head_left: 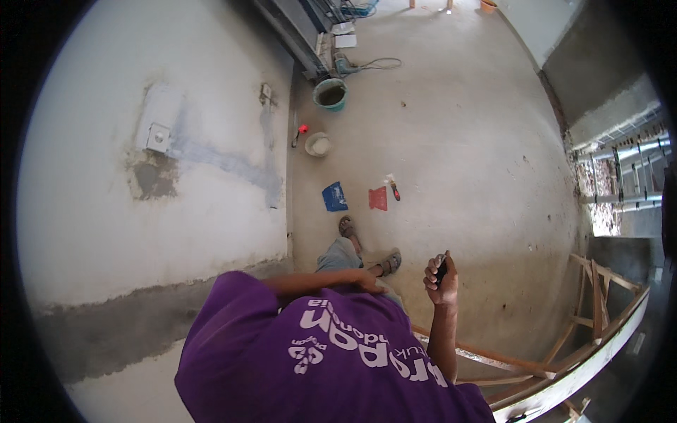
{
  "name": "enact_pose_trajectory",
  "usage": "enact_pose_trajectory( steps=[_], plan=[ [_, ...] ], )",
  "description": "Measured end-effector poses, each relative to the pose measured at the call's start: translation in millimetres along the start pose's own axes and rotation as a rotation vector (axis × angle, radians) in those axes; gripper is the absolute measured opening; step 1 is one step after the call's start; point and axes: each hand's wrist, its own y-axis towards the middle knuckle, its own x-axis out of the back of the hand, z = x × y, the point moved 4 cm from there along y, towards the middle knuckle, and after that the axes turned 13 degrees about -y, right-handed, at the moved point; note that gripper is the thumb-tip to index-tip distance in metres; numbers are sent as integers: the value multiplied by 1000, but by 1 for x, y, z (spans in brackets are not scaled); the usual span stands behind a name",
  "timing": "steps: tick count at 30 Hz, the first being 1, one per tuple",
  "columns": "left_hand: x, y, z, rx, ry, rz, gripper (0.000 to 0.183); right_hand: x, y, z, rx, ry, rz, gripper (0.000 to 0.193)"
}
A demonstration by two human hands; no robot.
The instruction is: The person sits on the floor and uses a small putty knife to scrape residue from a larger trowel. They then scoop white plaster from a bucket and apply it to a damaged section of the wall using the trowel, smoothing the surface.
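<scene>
My right hand (441,279) is raised out to the right, its fingers wrapped round a small black object (442,271) whose kind I cannot make out. Across my waist lies my left arm, and my left hand (368,282) rests against my trousers; its fingers are mostly hidden. Ahead of my sandalled feet, a blue flat scraper (335,197) and a red flat scraper (378,199) lie on the floor, both smeared with white. Just right of the red one is a putty knife (395,190) with a red and black handle.
Along the left wall stand a whitish bowl (318,144), a red-tipped tool (302,130) and a teal bucket (330,94) of grey material. A corded power tool (344,66) lies beyond. The wall carries a socket box (158,137). A wooden frame (596,303) stands right.
</scene>
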Motion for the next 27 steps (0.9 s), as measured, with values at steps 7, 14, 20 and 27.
enact_pose_trajectory(
  steps=[7,14,20,27],
  plan=[
    [3,-50,39,80,-149,-226,104,-33,50,2,-40,-211,-19,42],
    [29,-96,65,52,-280,-265,101,-124,114,4,-82,-314,94,41],
    [58,-93,123,-86,-351,-205,94,-180,164,-19,-175,-161,146,40],
    [103,-126,181,-123,-508,-267,79,-221,271,-62,-215,-69,53,35]
  ],
)
